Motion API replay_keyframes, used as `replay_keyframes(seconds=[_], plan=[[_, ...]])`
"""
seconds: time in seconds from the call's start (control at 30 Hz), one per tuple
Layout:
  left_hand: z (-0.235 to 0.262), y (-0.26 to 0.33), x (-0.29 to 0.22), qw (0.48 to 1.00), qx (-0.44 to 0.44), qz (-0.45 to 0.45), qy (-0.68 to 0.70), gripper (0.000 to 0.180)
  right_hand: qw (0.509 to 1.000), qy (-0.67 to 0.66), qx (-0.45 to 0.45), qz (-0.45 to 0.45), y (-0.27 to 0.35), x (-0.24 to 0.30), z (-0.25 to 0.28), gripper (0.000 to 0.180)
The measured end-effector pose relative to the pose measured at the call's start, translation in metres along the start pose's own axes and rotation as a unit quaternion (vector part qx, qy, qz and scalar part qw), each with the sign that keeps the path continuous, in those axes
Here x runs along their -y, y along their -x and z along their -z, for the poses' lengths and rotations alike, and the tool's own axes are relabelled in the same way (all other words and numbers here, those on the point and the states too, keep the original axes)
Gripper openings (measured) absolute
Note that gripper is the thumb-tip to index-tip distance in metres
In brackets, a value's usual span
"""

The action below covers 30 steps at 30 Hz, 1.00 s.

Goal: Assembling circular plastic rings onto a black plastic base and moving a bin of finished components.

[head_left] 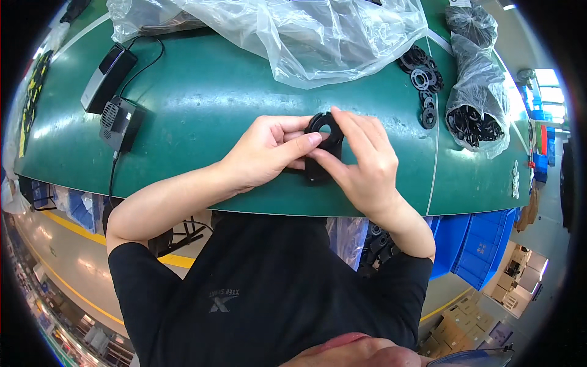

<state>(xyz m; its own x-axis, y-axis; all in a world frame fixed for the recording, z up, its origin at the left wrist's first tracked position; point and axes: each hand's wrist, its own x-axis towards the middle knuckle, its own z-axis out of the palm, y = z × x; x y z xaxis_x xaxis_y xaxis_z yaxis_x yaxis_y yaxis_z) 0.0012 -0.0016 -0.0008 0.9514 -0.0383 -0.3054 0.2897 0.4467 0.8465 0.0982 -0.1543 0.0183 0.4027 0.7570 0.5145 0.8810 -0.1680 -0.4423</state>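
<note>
Between my two hands, over the front half of the green table (202, 110), is a black part with a round ring-shaped head (333, 145) and a hole through it. My left hand (272, 147) pinches the ring's left side, its thumb at the rim of the hole. On the other side my right hand (367, 159) grips the right edge, fingertips at the top and thumb low down. The lower end of the part reaches down to the tabletop area, and whether it touches the table cannot be made out. Fingers cover some of its sides.
A large clear plastic bag (306, 37) lies along the far side. Several black rings (422, 79) are piled at the right, beside a bag of black parts (474, 125). Black corded boxes (121, 122) stand at the left. Blue bins (480, 244) are below the right edge.
</note>
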Motion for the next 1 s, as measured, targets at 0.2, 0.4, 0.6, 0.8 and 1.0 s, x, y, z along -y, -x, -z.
replay_keyframes(seconds=[0.2,0.4,0.6,0.8,1.0], plan=[[-0.001,0.004,-0.001,0.997,-0.016,-0.032,-0.07,0.031,0.994,-0.087,0.022,-0.069,-0.009,-0.002,0.007,0.038],[0.0,0.005,-0.004,0.974,0.02,-0.075,-0.213,0.032,0.922,-0.296,0.099,-0.227,-0.008,-0.014,0.007,0.014],[-0.006,0.003,0.006,0.988,-0.026,-0.117,-0.102,0.028,0.898,-0.35,0.078,-0.254,-0.006,-0.015,0.006,0.011],[-0.002,0.003,0.004,0.989,-0.013,-0.083,-0.125,0.027,0.9,-0.339,0.084,-0.262,-0.005,-0.015,0.006,0.014],[-0.003,0.006,-0.001,0.985,-0.024,-0.09,-0.148,0.026,0.904,-0.332,0.094,-0.253,-0.004,-0.013,0.005,0.018]])
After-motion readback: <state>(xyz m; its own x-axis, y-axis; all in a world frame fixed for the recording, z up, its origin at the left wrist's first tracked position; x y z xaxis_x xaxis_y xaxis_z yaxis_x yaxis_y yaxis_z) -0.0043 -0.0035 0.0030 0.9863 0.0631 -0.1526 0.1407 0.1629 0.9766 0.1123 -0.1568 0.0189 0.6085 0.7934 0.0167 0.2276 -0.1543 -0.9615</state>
